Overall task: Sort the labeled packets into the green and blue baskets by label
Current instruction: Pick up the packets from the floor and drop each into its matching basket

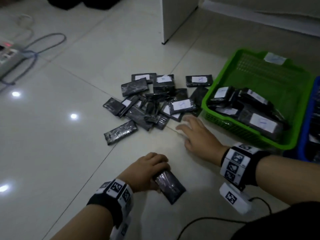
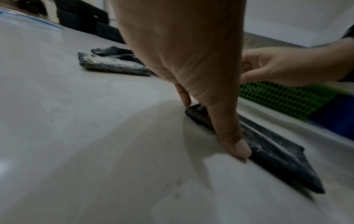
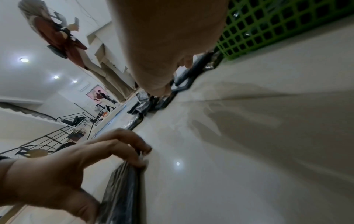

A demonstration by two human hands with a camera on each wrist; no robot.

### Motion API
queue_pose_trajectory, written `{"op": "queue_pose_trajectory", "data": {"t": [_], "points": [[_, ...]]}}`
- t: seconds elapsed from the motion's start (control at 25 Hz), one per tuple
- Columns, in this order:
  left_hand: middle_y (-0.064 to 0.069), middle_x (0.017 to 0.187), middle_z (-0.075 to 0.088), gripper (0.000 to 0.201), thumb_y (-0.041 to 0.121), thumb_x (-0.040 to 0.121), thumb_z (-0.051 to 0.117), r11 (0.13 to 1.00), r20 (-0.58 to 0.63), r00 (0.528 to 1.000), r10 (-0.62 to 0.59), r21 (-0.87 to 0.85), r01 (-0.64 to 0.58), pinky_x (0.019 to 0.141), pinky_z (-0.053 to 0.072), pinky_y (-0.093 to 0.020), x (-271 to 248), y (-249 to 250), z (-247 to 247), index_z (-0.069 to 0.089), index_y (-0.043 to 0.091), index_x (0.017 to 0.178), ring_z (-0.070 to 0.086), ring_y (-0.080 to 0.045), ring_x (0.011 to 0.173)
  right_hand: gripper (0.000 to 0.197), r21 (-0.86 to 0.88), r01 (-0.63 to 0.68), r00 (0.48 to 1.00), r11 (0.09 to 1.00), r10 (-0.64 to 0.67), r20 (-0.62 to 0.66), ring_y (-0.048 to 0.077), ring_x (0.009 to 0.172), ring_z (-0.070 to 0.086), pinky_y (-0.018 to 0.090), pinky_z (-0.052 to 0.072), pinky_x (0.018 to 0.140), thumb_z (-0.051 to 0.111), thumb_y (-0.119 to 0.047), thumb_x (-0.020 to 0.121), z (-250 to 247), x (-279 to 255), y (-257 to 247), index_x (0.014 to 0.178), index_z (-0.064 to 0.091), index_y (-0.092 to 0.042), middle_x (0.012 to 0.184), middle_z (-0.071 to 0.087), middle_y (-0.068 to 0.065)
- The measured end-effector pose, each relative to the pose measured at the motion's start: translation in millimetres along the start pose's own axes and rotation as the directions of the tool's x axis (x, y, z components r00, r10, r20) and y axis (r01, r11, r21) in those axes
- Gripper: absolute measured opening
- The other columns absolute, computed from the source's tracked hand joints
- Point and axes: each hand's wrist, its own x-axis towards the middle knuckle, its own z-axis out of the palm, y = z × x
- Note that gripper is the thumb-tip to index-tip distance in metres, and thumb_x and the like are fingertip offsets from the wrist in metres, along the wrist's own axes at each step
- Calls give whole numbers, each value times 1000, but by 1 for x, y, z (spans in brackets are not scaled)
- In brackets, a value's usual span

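A black wrapped packet (image 1: pixel 170 187) lies on the tiled floor, its label side hidden. My left hand (image 1: pixel 155 168) grips its far end, thumb (image 2: pixel 236 145) along one edge and fingers curled over the other. The same packet (image 3: pixel 122 191) shows in the right wrist view. My right hand (image 1: pixel 192 131) is spread flat and holds nothing, just in front of the pile of packets (image 1: pixel 152 103), several with white labels. The green basket (image 1: pixel 225 70) at right holds several labeled packets. The blue basket (image 1: pixel 305 134) shows only at the right edge.
A power strip (image 1: pixel 8 54) and a looped grey cable (image 1: pixel 45 45) lie at the far left. A white cabinet corner (image 1: pixel 178 19) stands behind the pile. A black cord (image 1: pixel 204 220) trails near my right forearm. Another person (image 3: pixel 57 34) is far off.
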Motion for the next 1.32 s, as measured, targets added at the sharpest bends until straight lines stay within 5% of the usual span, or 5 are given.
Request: {"op": "queue_pose_trajectory", "data": {"t": [0.24,0.52,0.76,0.96,1.32], "points": [[8,98,64,44,51,72,74,668,-114,800,-590,-626,403,71,44,-14,16,2,-36,55,27,104,57,-6,84,60,-373,-17,990,928,67,122,35,146,6,47,8,120,35,-3,91,-21,85,3,149,17,-8,156,12,20],[-17,91,68,26,29,95,50,-19,74,732,-677,-996,83,49,36,-23,46,9,-72,56,7,106,66,-21,62,58,-695,134,981,706,6,195,35,121,48,53,-6,117,36,-15,94,-23,89,18,148,18,-10,128,51,19],[-17,83,63,13,5,89,58,-84,-6,716,-698,-992,-90,47,37,-22,56,6,-86,53,6,102,69,-24,64,63,-92,-85,996,992,88,23,32,103,55,31,44,86,71,-20,73,-24,70,8,128,42,-10,122,37,13],[-15,90,70,30,5,86,62,-65,-88,706,-703,-980,-186,45,40,-22,75,7,-97,44,13,109,68,-25,63,64,444,-92,942,891,223,-252,17,110,57,32,49,93,70,-26,69,-53,49,14,130,50,-23,119,59,2],[-9,97,64,25,0,90,53,90,-159,752,-640,-987,-132,53,51,-22,161,48,-102,56,16,109,59,-18,68,62,511,-365,715,778,586,-381,24,98,54,32,47,69,71,-12,70,-118,-20,101,122,38,-23,116,47,9]]}}
